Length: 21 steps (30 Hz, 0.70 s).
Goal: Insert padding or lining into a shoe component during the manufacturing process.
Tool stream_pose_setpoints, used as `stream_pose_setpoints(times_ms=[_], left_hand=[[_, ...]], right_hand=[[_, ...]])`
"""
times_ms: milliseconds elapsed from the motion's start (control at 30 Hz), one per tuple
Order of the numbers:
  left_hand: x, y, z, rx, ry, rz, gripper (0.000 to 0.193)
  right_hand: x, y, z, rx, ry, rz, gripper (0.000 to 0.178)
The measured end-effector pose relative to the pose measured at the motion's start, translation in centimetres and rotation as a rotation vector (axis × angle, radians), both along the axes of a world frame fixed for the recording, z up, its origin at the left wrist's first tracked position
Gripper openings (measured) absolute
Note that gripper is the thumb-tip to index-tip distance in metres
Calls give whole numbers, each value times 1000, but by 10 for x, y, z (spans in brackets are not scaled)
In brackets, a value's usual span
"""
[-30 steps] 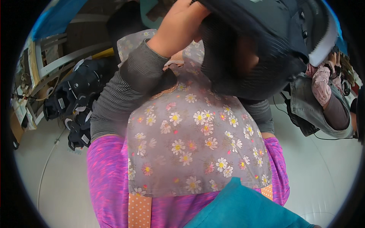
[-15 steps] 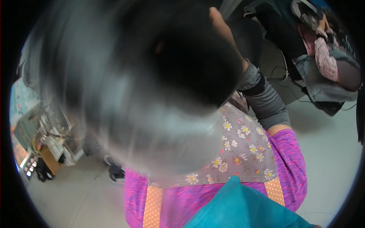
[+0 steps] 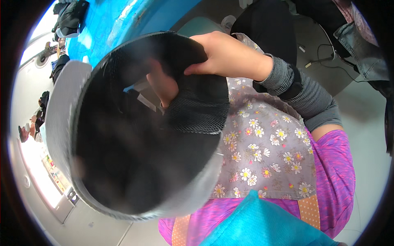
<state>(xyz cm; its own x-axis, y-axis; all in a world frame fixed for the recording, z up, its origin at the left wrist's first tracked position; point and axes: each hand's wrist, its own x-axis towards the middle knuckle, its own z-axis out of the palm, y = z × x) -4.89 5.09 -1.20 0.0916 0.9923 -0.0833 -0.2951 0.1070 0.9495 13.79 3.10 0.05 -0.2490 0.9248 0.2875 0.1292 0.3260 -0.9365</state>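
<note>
A large round shell (image 3: 123,172), black inside with a grey outer side, fills the middle close to me; I cannot tell its exact kind. A piece of black mesh (image 3: 195,110) lines part of it at the right. My right hand (image 3: 219,53) grips the upper right rim, thumb on the inside, its other fingers mostly hidden. Part of my left hand (image 3: 162,84) shows blurred through a gap in the dark inside. The rest of that hand and its arm are hidden by the shell, so its grip does not show.
A shiny blue surface (image 3: 106,24) lies at the upper left, with a black bag (image 3: 72,18) beyond it. A flowered apron (image 3: 262,151) covers my lap. Cables (image 3: 324,59) run over the floor at the upper right, near a person's denim garment (image 3: 363,49).
The shell, strongly smeared before, is now sharper, with its dark opening turned toward me. My right hand is now on its rim. The view has swung, bringing in the blue surface.
</note>
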Motion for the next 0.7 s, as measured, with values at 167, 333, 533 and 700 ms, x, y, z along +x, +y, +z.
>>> stream_pose_setpoints(times_ms=[167, 333, 533, 700], left_hand=[[-5, -4, -29, 107, 64, 142, 72], [10, 11, -54, 599, 373, 649, 56], [-34, 2, -38, 165, 222, 67, 68], [-21, -11, 14, -234, -174, 67, 62]], right_hand=[[-2, 7, -9, -49, -121, -33, 46], [-1, 25, -37, -299, -186, -158, 60], [16, 1, -18, -31, -221, -68, 64], [27, -13, -1, 280, -309, 190, 52]])
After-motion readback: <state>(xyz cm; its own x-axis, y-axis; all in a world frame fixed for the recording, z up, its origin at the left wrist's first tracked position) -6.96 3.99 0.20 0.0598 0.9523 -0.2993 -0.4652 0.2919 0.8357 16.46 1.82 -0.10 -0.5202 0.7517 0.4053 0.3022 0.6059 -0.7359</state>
